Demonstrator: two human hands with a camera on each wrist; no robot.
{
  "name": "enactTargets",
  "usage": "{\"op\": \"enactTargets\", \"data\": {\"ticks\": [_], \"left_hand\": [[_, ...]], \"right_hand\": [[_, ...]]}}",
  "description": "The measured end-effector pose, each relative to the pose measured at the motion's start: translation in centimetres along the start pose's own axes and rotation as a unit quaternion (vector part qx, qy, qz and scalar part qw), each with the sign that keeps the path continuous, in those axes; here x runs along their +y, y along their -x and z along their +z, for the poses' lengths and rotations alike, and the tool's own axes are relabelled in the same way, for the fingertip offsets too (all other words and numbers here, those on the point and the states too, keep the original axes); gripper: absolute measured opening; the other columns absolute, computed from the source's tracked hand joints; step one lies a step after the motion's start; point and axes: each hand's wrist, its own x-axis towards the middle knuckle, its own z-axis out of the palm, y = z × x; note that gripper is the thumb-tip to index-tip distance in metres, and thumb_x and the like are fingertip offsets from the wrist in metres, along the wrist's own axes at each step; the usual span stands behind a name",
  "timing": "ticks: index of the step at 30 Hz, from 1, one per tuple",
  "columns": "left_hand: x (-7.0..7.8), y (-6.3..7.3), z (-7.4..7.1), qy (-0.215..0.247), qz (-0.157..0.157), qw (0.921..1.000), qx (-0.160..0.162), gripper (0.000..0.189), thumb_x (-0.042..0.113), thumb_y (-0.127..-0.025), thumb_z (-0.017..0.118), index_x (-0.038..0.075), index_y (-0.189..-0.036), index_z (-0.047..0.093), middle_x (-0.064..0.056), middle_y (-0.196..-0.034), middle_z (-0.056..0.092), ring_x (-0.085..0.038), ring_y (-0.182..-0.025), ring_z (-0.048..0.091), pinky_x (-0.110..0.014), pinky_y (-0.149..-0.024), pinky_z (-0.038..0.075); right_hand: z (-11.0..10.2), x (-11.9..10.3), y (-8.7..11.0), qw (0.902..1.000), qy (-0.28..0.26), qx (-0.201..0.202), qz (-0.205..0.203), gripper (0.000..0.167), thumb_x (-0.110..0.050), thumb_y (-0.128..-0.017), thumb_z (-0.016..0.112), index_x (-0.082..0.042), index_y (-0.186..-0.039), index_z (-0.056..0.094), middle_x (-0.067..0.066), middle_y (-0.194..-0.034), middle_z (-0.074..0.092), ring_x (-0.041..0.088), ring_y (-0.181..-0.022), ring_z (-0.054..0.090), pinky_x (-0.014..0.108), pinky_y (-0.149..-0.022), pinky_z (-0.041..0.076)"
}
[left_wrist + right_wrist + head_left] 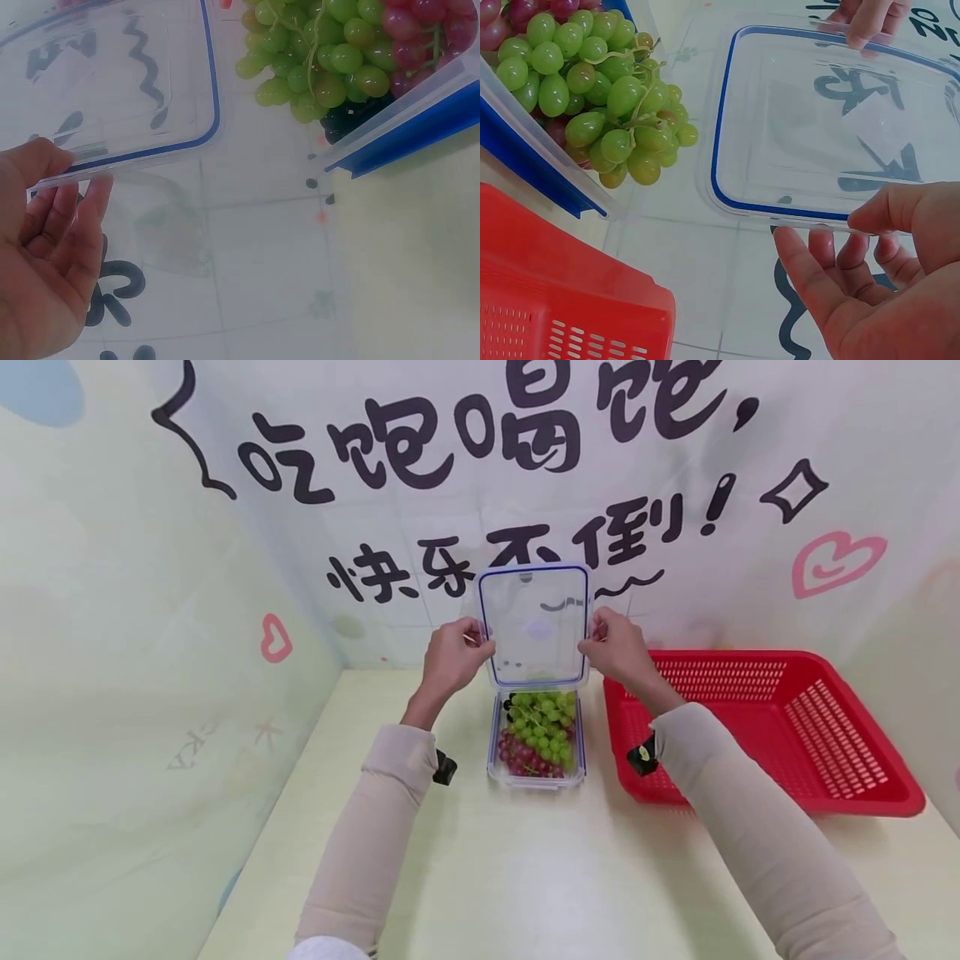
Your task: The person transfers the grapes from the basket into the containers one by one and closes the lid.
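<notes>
A clear plastic lid with a blue seal is held upright between both hands, over the far end of a food container. The left hand pinches its left edge, thumb on the near face and fingers behind. Opposite it, the right hand pinches the right edge the same way. Inside the uncovered container lie green grapes and red grapes, with some dark grapes at a corner. The green grapes rise above the container's rim in the right wrist view.
A red plastic basket with slotted walls stands to the right of the container, under the right forearm. Behind the pale table rises a wall covering with large black lettering. Another printed wall borders the left side.
</notes>
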Motion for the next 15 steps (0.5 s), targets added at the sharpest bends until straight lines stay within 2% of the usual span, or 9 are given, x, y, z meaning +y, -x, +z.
{"op": "enactTargets", "data": {"ticks": [6, 11, 15], "left_hand": [[-0.1, 0.1, 0.1, -0.02, 0.012, 0.9997, -0.001, 0.01, 0.023, -0.09, 0.064, 0.013, -0.091, 0.063, -0.002, -0.09, 0.068, -0.019, -0.08, 0.065, -0.032, -0.063, 0.047], [-0.2, 0.3, 0.3, -0.026, 0.025, 0.9994, 0.0, 0.009, 0.022, -0.09, 0.063, 0.014, -0.092, 0.059, -0.002, -0.088, 0.066, -0.02, -0.078, 0.062, -0.033, -0.062, 0.046], [-0.5, 0.7, 0.5, -0.026, 0.035, 0.999, 0.005, 0.006, 0.019, -0.09, 0.064, 0.014, -0.093, 0.06, -0.003, -0.088, 0.068, -0.02, -0.082, 0.065, -0.033, -0.064, 0.049]], "right_hand": [[-0.1, 0.4, 0.0, 0.9997, 0.001, -0.013, -0.021, 0.009, -0.011, -0.096, 0.054, -0.006, -0.093, 0.047, 0.011, -0.083, 0.054, 0.024, -0.077, 0.058, 0.026, -0.059, 0.048], [0.1, 0.8, 0.0, 0.9994, 0.006, -0.014, -0.032, 0.01, -0.013, -0.098, 0.054, -0.005, -0.104, 0.053, 0.014, -0.09, 0.058, 0.027, -0.081, 0.054, 0.029, -0.062, 0.045], [0.6, 1.2, 0.1, 0.999, 0.008, -0.019, -0.039, 0.022, -0.012, -0.098, 0.055, -0.004, -0.119, 0.056, 0.018, -0.102, 0.065, 0.03, -0.088, 0.055, 0.032, -0.071, 0.047]]}}
